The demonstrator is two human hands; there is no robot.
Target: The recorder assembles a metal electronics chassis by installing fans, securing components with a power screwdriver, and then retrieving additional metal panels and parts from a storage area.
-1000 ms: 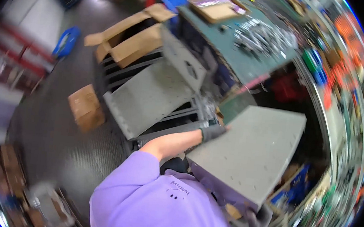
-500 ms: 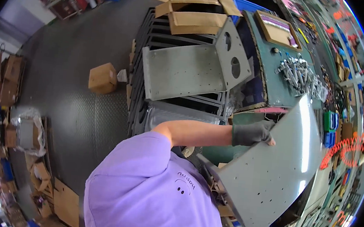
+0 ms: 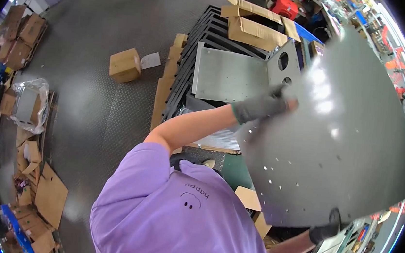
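Observation:
A large grey sheet-metal panel (image 3: pixel 337 139) with rows of small holes is held up on the right, tilted. My left hand (image 3: pixel 265 107), in a dark fingerless glove, grips its left edge, with the thumb on the near face. At its lower edge my right hand (image 3: pixel 325 231), also gloved, grips it; most of those fingers are behind the sheet. Beyond my left hand lies a second grey metal part (image 3: pixel 231 75), a shallow tray shape with a raised end plate (image 3: pixel 286 61) that has large round holes. It rests on a stack of dark metal frames (image 3: pixel 189 57).
An open cardboard box (image 3: pixel 255 31) sits on the far end of the frames. To the left, a closed carton (image 3: pixel 125 65) stands on the floor beside a white sheet (image 3: pixel 151 60). A red stool (image 3: pixel 285 7) is farther back. The panel hides much of the workbench.
The panel has been raised and now covers the bench tools. My left hand has moved up and away from me with it. My right hand now shows more clearly at the lower edge.

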